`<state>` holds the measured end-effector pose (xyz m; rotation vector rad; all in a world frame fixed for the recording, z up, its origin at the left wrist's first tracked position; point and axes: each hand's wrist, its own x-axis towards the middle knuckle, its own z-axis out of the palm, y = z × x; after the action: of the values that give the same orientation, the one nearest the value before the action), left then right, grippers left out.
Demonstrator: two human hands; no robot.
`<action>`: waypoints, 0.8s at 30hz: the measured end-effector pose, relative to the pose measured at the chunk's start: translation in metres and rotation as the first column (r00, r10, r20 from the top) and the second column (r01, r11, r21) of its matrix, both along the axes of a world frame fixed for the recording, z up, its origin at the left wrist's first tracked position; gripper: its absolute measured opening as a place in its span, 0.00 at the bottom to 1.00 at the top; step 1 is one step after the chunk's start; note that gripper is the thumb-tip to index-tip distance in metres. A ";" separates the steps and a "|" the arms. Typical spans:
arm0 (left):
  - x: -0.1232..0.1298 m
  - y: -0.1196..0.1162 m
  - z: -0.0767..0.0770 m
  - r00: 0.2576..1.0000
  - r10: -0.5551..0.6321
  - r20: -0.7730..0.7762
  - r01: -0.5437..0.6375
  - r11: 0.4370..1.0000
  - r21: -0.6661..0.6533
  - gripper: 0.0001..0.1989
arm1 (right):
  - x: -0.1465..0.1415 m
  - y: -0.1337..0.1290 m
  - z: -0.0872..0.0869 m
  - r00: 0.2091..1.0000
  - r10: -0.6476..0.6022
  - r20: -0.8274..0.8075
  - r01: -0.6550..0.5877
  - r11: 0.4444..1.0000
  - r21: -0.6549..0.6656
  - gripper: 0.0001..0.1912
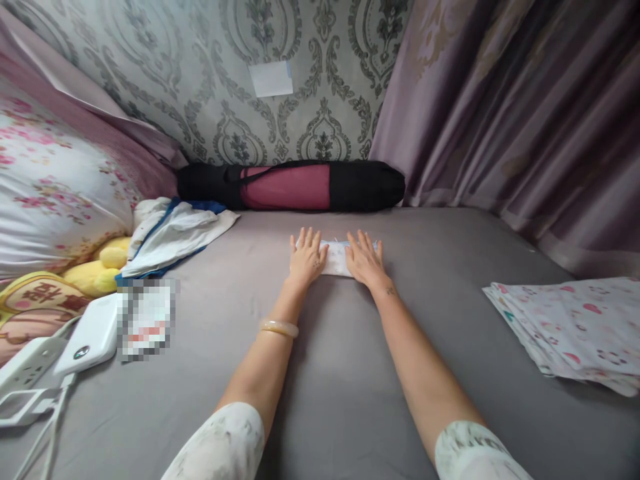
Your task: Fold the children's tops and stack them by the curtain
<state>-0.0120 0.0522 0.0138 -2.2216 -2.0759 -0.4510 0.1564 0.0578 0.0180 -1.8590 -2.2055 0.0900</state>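
A small folded white cloth (336,259) with a bluish far edge lies on the grey bed sheet (340,347), straight ahead of me. My left hand (307,257) rests flat over its left end, palm down with fingers spread. Over the right end lies my right hand (365,257), likewise flat with its fingers apart. Between the two hands the middle of the cloth shows; its ends are hidden beneath my palms. A pale bangle (279,328) circles my left forearm.
A black and pink long bag (290,187) lies against the wall. At right is a stack of printed cloths (580,327). To the left are a crumpled white and blue cloth (175,233), a white power bank (90,337), a power strip (30,363) and a floral pillow (55,180).
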 end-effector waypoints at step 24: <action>0.011 0.004 -0.017 0.994 -0.109 -0.012 0.108 0.992 -0.060 0.28 | -0.013 -0.002 -0.011 0.997 0.073 -0.004 -0.074 0.994 -0.077 0.28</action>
<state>-0.0010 0.0565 -0.0037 -2.3725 -1.9934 -0.3827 0.1439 0.0553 0.0068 -1.8157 -2.3006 0.1919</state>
